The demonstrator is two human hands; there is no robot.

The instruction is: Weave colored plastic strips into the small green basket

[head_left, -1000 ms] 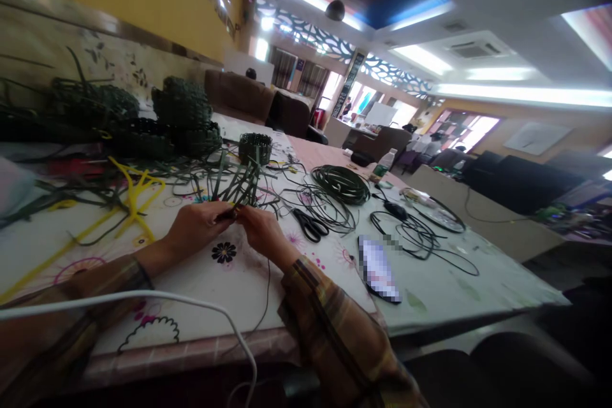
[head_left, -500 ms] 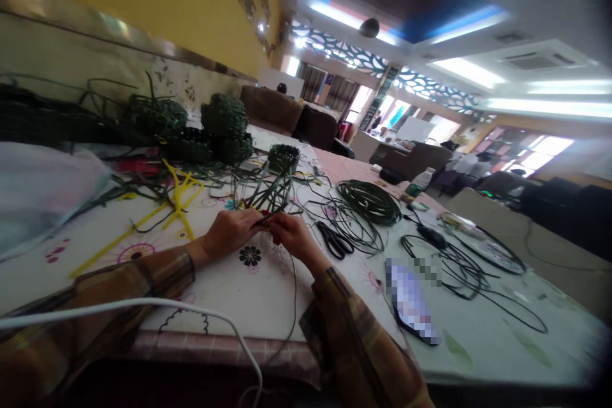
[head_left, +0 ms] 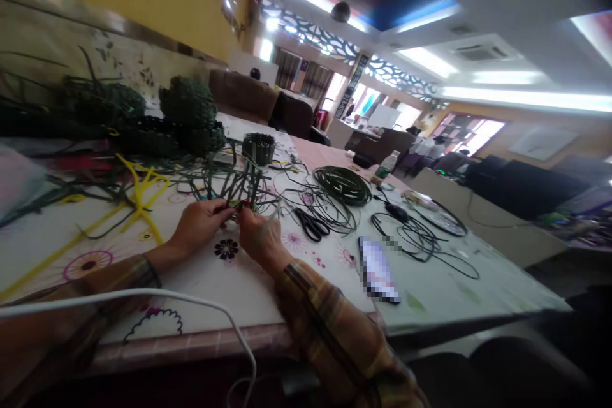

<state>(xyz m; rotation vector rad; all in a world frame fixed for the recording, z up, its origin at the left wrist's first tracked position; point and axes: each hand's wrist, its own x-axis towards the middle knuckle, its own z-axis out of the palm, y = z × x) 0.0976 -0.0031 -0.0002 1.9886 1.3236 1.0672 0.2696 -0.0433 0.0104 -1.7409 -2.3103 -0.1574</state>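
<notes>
Underneath everything, a cloth-covered table point(head_left: 261, 290) (flower-printed on this side). To the left of the dark green coil point(head_left: 342, 185) and farther back, a heap of woven baskets point(head_left: 189, 105), dark green too. Well to the left of the coil, tangled yellow strips point(head_left: 139, 199) laid out flat. To the left of the coil and a little nearer, an unfinished green weave point(head_left: 252, 185), with strip ends poking up at various slants. Also left of the coil and nearer, at the front edge of that weave: left hand point(head_left: 201, 226), fingertips pinched together on it; right hand point(head_left: 261, 239), just beside, fingers curled closed on it as well. Exact strand under each thumb too small to make out. Left of the coil and slightly beyond, a small round basket point(head_left: 259, 150), upright. Just in front of the coil, black scissors point(head_left: 312, 224), lying flat.
</notes>
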